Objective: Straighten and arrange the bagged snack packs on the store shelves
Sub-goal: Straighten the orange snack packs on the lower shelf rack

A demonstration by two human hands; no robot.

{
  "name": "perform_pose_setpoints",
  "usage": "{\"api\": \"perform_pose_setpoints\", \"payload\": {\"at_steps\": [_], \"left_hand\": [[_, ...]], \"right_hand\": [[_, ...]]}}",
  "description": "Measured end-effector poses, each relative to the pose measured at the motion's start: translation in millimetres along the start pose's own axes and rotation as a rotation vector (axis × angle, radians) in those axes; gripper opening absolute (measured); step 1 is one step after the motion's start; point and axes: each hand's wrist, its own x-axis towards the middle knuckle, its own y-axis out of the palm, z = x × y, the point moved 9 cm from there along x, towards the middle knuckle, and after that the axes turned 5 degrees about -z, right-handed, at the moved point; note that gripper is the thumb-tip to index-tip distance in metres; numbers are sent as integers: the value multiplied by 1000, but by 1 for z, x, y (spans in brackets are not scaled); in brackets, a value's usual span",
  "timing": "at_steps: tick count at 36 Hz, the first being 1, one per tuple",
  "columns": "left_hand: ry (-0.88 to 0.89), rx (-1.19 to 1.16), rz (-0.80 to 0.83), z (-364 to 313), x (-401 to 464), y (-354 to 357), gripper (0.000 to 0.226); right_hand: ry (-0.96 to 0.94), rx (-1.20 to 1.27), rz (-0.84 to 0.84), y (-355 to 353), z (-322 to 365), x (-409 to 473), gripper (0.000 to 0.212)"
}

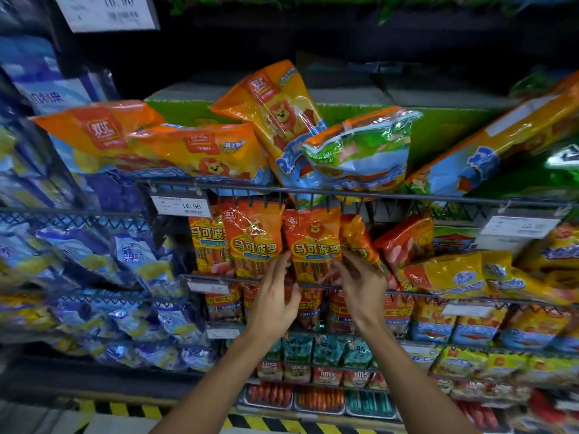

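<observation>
Orange sausage snack packs stand upright in a row on a wire shelf. One orange pack with a lion print stands in the middle of that row. My left hand touches its lower left edge with fingers loosely curved. My right hand holds its lower right edge, next to a tilted orange pack. Another upright pack stands to the left. Larger orange bags lie loosely on the shelf above, one leaning upright.
A wire rail with a 16.90 price tag fronts the upper shelf. Blue packs fill the left racks. Yellow and blue bags sit at the right. Lower shelves hold teal and red packs. Hazard tape marks the floor.
</observation>
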Motion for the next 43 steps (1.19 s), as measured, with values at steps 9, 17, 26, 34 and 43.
{"api": "perform_pose_setpoints", "payload": {"at_steps": [9,17,26,34,43], "left_hand": [[-114,-137,-46,3,31,-8,54],[-273,-293,-65,20,44,-10,43],[-219,-402,-156,14,56,-32,40],[-156,-296,-168,24,42,-31,41],[-164,-250,-247,23,42,-36,39]], "right_hand": [[57,83,2,0,-10,-2,33],[-43,-18,137,4,-2,6,30],[18,68,66,4,5,14,35],[32,73,100,13,-1,4,31],[49,74,59,14,-3,-3,28]]}}
